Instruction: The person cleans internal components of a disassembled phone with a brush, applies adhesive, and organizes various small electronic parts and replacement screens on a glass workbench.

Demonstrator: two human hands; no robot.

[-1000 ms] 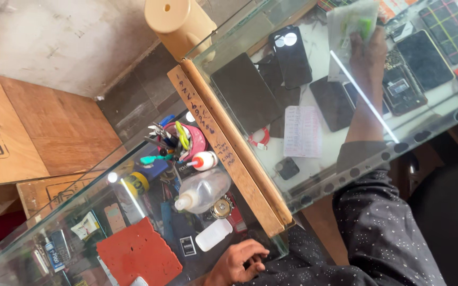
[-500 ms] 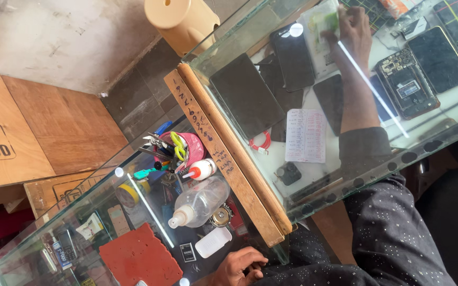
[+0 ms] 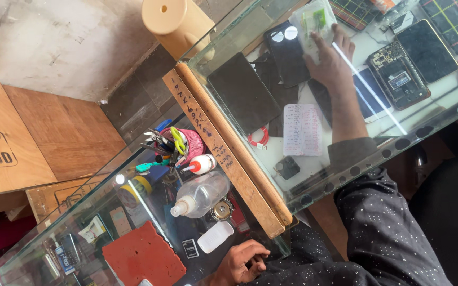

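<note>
My right hand point(image 3: 333, 63) reaches inside the glass display case, fingers resting on a clear plastic packet with a green part point(image 3: 314, 24). The packet lies beside a black phone point(image 3: 287, 50) and above a phone with a blue-striped screen point(image 3: 369, 95). My left hand point(image 3: 242, 263) is curled at the near edge of the lower glass counter with nothing in it. It sits next to a small white case point(image 3: 214, 236) and a clear squeeze bottle point(image 3: 200, 193).
Several phones and a dark tablet point(image 3: 244, 96) lie in the case, along with an opened phone point(image 3: 397, 71) and a written paper slip point(image 3: 302, 128). A wooden bar point(image 3: 223, 159) divides the counters. A pink cup of tools point(image 3: 178, 144), a red foam pad point(image 3: 143, 255) and a beige roll point(image 3: 173, 18) are nearby.
My right hand has carried the packet leftward and lowered it next to the black phone. My left hand has stayed curled at the counter edge.
</note>
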